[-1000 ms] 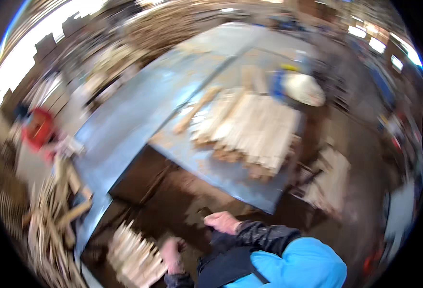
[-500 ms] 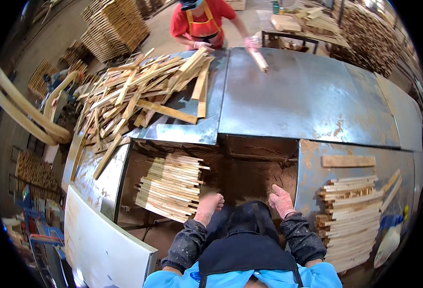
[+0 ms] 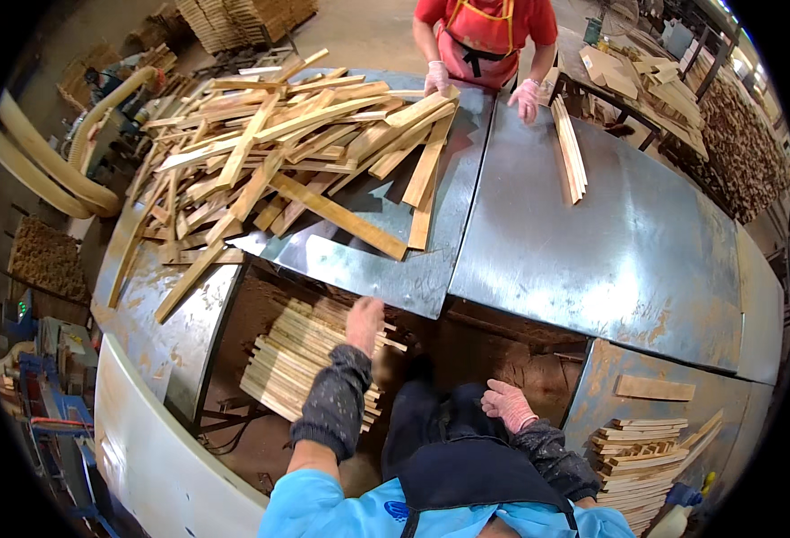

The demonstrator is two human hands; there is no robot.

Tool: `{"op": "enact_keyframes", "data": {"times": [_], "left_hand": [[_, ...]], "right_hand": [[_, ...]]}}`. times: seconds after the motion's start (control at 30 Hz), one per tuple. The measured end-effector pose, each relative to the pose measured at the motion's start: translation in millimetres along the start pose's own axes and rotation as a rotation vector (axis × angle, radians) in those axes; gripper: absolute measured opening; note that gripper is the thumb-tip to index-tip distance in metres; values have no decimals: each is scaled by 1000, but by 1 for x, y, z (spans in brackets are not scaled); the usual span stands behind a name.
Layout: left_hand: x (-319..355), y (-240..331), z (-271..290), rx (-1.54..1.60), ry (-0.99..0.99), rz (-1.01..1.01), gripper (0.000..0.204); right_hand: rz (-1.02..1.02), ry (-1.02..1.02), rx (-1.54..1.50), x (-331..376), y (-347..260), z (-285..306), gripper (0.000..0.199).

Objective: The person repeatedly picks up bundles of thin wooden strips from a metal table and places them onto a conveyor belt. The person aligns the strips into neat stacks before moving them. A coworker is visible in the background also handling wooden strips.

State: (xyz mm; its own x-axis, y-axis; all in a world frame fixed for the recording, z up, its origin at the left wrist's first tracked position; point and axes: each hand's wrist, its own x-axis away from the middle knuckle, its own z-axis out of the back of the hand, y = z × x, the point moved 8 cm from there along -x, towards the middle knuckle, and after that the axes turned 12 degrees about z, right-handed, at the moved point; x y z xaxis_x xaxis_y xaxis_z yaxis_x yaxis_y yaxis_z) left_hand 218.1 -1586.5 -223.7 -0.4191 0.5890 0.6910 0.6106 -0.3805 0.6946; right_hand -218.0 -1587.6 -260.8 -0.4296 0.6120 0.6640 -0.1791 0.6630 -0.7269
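My left hand [image 3: 365, 321], in a pink-and-white glove, reaches forward over the right side of a stack of wooden strips [image 3: 292, 359]. Motion smears its fingers, so their grip cannot be told. The strips lie side by side in the recess in front of me. Near my lap, my right hand [image 3: 508, 403] is gloved too, its fingers loosely bent and apart, with nothing visible in them. Beyond my left hand is the edge of a metal tabletop [image 3: 386, 280].
A loose heap of wooden slats [image 3: 260, 152] covers the far left tabletop. Opposite, a co-worker [image 3: 489, 45] in red stands by a few narrow strips [image 3: 570, 152]. More stacked strips [image 3: 642, 466] and a single board [image 3: 655, 387] lie at right. A white panel [image 3: 157, 448] stands at left.
The view has swung left. My left hand has moved forward over the stack; my right stays near my lap. The co-worker has let go of the strips, which now lie on the metal top.
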Motion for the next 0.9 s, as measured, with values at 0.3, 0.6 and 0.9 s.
{"op": "enact_keyframes", "data": {"times": [0.3,0.6,0.9], "left_hand": [[-217,102,27,284,194,-124,65],[-125,36,-19,122,-56,178,35],[-63,164,-35,-1033,-99,-331,53]], "right_hand": [[-68,-34,249,-87,-92,-83,65],[424,-33,938,-176,-198,-176,91],[253,-353,986,-218,-151,-201,92]]}}
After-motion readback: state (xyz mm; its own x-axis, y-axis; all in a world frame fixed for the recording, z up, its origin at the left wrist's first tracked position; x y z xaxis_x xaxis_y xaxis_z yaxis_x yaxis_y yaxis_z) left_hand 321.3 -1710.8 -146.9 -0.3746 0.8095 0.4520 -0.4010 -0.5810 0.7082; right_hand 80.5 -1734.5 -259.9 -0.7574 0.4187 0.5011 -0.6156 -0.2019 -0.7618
